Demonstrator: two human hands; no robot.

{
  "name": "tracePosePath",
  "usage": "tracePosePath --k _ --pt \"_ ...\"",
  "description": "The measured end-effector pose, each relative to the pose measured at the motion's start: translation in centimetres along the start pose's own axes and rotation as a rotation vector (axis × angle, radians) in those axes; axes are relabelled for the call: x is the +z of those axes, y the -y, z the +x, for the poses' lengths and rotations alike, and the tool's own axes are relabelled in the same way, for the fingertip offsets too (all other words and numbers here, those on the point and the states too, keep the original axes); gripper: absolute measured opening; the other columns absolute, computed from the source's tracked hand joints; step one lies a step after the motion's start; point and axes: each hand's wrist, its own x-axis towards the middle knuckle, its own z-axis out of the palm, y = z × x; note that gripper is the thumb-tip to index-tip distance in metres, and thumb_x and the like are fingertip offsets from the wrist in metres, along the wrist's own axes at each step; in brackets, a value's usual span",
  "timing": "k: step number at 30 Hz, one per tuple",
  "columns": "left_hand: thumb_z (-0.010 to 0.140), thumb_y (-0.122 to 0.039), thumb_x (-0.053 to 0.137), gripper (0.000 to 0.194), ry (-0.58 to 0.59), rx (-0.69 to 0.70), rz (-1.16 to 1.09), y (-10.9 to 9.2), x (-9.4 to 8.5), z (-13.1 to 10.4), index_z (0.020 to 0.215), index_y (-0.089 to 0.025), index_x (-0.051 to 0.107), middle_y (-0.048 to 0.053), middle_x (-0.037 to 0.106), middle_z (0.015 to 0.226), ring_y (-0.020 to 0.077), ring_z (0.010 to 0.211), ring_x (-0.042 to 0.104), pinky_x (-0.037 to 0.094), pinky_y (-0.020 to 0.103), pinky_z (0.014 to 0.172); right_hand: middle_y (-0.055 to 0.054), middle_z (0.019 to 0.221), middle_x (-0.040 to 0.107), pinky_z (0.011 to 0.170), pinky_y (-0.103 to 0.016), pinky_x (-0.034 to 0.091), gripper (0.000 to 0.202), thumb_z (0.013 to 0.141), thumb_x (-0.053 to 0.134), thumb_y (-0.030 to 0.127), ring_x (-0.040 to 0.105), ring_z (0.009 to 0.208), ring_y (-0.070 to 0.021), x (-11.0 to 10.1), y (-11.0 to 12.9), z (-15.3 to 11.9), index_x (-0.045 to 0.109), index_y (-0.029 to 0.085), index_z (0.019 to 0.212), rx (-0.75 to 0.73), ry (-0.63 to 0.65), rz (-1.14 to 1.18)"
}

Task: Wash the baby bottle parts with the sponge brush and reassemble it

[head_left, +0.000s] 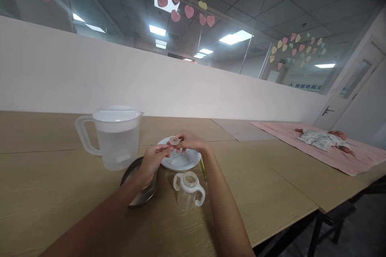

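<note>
Over a white plate (184, 161), my left hand (153, 158) and my right hand (189, 141) meet around a small clear round piece (174, 140). The fingers of my left hand pinch it from the left. My right hand's fingers curl at its right side, and what they grip is too small to tell. A thin white part hangs below the round piece, over the plate. Nearer to me stands a clear bottle (187, 192) with two white handles and an open top. A curved metal dish (144, 198) lies partly under my left forearm.
A lidded plastic pitcher (117, 140) holding liquid stands at the left. Beside the plate lies a thin green item (203, 169). A doll (322, 139) in patterned clothing lies on a pink cloth (350, 164) at the right. A white wall (169, 92) rises behind the table.
</note>
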Motion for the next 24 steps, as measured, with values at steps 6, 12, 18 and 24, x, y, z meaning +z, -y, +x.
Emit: tracePosePath --k 6,12,18,24 --pt "0.055 -0.039 0.075 0.042 -0.041 0.004 -0.065 -0.7 -0.1 0.0 0.085 -0.012 0.063 0.003 0.067 0.063 0.0159 0.062 0.06 0.045 0.027 0.063 -0.001 0.071 0.061 0.042 -0.014 0.037 0.033 0.058 0.072 0.025 0.051 0.06 -0.0086 -0.4 -1.3 0.1 0.068 0.013 0.089 -0.07 -0.003 0.208" --pt "0.054 -0.038 0.075 0.041 -0.168 0.066 -0.177 -1.7 0.4 -0.5 0.082 -0.013 0.059 0.003 0.066 0.074 0.0113 0.063 0.056 0.042 0.022 0.059 -0.002 0.074 0.062 0.043 -0.014 0.037 0.029 0.061 0.07 0.032 0.051 0.062 -0.0088 -0.7 -1.7 0.1 0.069 0.014 0.083 -0.074 -0.061 0.189" --pt "0.064 -0.042 0.068 0.034 -0.197 0.184 -0.109 -2.8 2.1 -3.3 0.08 -0.018 0.051 -0.007 0.052 0.051 0.0084 0.048 0.045 0.033 0.019 0.047 0.0 0.068 0.064 0.04 -0.012 0.035 0.017 0.061 0.063 0.024 0.05 0.052 -0.0066 -0.9 -2.2 0.1 0.068 0.015 0.074 0.096 0.04 0.018" --pt "0.081 -0.039 0.049 0.021 0.231 0.321 0.073 -4.9 4.0 -7.7 0.085 -0.02 0.058 0.001 0.063 0.069 0.0138 0.061 0.055 0.039 0.022 0.05 0.008 0.033 0.045 0.037 -0.014 0.031 0.015 0.045 0.067 0.003 0.04 0.033 -0.0046 0.4 -3.4 0.7 0.058 0.015 0.041 -0.166 -0.422 -0.299"
